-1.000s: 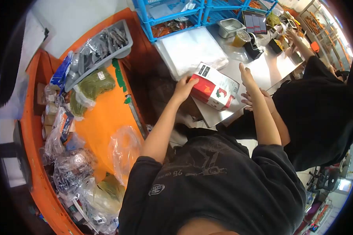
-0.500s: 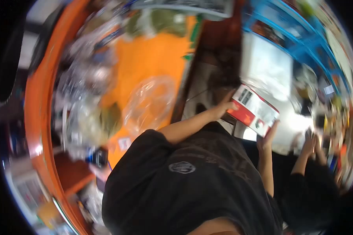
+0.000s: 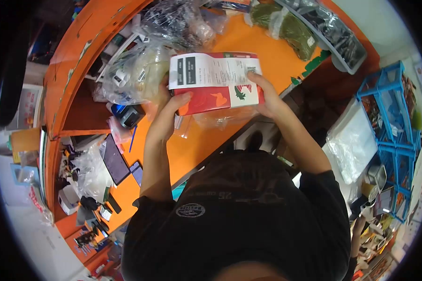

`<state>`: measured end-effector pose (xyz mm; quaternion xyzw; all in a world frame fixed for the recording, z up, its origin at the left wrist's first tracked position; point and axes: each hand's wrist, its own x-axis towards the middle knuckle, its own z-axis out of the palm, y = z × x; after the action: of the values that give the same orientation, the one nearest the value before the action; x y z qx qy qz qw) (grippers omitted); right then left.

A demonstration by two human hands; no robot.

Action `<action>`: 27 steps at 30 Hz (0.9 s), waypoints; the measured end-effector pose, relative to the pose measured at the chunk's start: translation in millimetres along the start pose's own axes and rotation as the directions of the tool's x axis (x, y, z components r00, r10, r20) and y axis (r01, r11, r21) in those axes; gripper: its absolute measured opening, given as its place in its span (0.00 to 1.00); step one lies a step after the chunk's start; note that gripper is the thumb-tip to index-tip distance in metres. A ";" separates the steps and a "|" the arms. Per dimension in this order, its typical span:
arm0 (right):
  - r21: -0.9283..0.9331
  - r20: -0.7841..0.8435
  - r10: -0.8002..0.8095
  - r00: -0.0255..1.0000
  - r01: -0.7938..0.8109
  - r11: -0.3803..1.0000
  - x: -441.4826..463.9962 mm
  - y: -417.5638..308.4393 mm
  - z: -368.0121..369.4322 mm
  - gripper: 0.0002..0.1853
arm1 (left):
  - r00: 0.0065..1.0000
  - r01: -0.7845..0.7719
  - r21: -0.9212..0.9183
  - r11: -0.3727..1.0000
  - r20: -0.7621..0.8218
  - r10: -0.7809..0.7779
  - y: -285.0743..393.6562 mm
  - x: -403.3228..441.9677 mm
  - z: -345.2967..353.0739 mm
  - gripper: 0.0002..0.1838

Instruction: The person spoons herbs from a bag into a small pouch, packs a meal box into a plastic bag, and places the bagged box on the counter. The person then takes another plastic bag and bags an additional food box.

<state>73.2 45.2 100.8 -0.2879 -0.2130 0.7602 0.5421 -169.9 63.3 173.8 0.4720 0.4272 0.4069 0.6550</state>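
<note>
My left hand (image 3: 169, 113) grips the left end of a red and white box (image 3: 206, 99), its thumb on the front face. My right hand (image 3: 267, 96) closes round the box's right end, thumb on the printed paper label (image 3: 211, 70). That label covers much of the box's upper front, and a red-and-green picture shows below it. Both hands hold the box level above the orange table (image 3: 229, 38). Partly under the box lies a clear plastic bag (image 3: 220, 120). The fingers behind the box are mostly hidden.
Crumpled plastic bags (image 3: 126, 70) crowd the table's far left. Nearby are a black device (image 3: 126, 114), a tablet (image 3: 115, 159) and a phone (image 3: 136, 172). Olive packages (image 3: 290, 30) lie beside a grey tray (image 3: 333, 35). Blue racks (image 3: 387, 107) stand right; another person's arm (image 3: 357, 234) shows below.
The box has moved from the right side, near the clear plastic stack, to above the orange table, still in both hands. My view has turned with it and is sharper.
</note>
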 end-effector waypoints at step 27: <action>-0.120 -0.543 -0.068 0.837 0.002 0.993 6.6 47.5 -69.9 0.25 | 0.976 0.216 0.278 0.936 -0.045 -0.211 -157.0 47.7 -24.8 0.37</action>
<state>85.0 37.0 17.3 -0.5192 -0.0984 0.6232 0.5765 -158.5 79.7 9.1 0.5083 0.5342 0.2719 0.6183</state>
